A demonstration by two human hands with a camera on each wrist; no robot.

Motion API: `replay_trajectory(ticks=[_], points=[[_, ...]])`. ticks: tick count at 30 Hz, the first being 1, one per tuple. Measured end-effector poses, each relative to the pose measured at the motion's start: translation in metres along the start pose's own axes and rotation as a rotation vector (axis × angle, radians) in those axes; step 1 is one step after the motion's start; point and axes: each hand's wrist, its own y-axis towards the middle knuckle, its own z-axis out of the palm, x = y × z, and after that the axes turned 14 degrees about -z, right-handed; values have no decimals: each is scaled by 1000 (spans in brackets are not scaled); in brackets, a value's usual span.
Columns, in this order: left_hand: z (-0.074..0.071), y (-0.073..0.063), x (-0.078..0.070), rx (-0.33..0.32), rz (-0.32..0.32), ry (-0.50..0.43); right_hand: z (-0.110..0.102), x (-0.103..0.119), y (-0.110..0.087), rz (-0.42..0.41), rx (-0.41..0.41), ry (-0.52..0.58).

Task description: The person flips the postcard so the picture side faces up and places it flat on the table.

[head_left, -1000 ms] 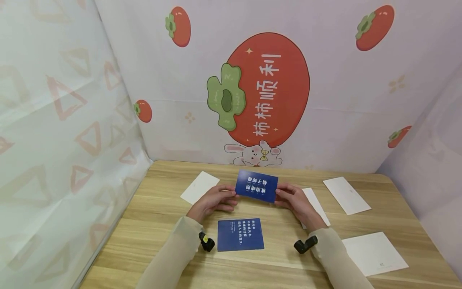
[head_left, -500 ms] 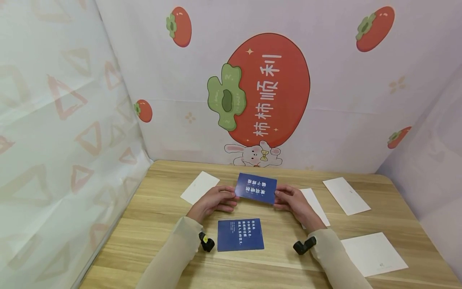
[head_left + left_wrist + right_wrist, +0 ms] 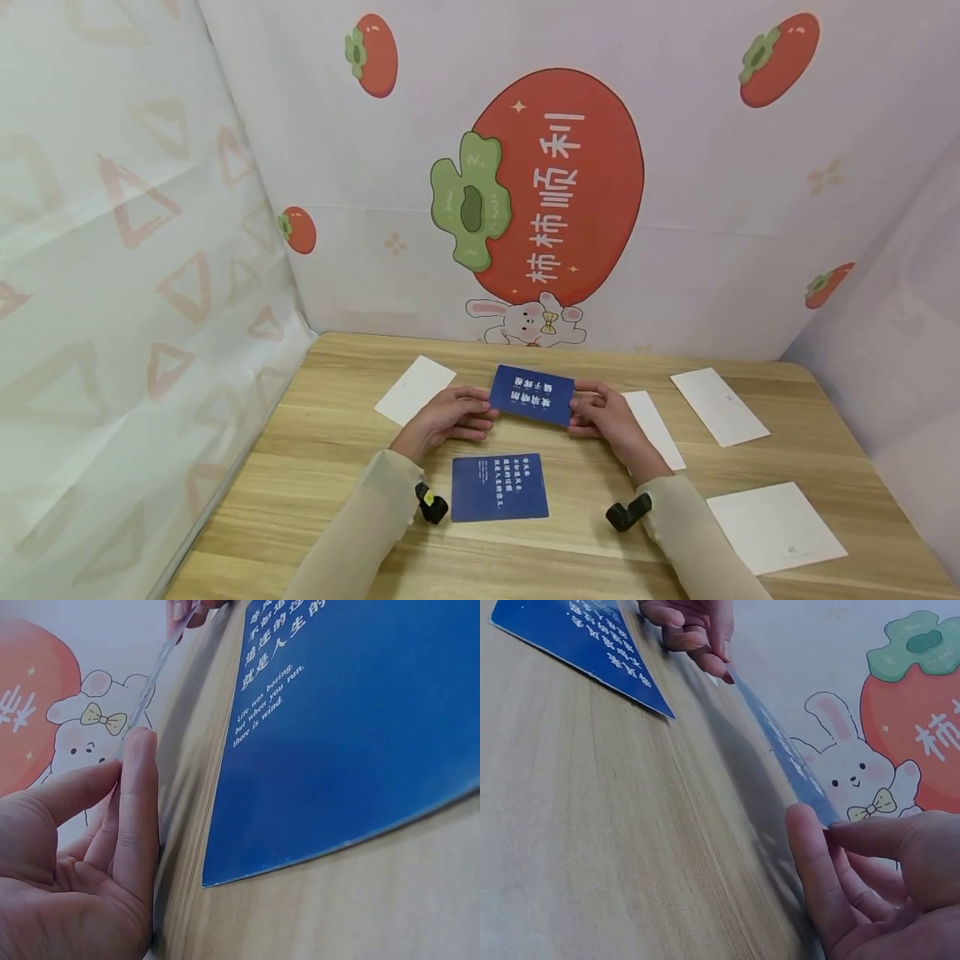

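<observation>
Card apparently beneath right hand

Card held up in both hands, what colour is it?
The held card is blue with white characters, clearest in the head view.

Along the back, a pale, faintly lavender wall with a thin crease running across, and near the middle a large printed red persimmon turned on its side, green leafy cap to the left, white Chinese characters in a column over the red. Just below, a cartoon white rabbit with a yellow bow; toward the sides, smaller persimmons and faint beige flowers. At left, a brighter, wrinkled white wall with loose red and beige triangles. At right, a plainer wall in bluish shade. Below, a light wood-grain table, rounded at the far right corner.
</observation>
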Motion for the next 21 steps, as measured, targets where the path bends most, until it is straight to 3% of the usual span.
replay_trajectory(ticks=[21], points=[[3, -7, -1, -18, -10, 71, 7, 0, -2, 10, -45, -158]])
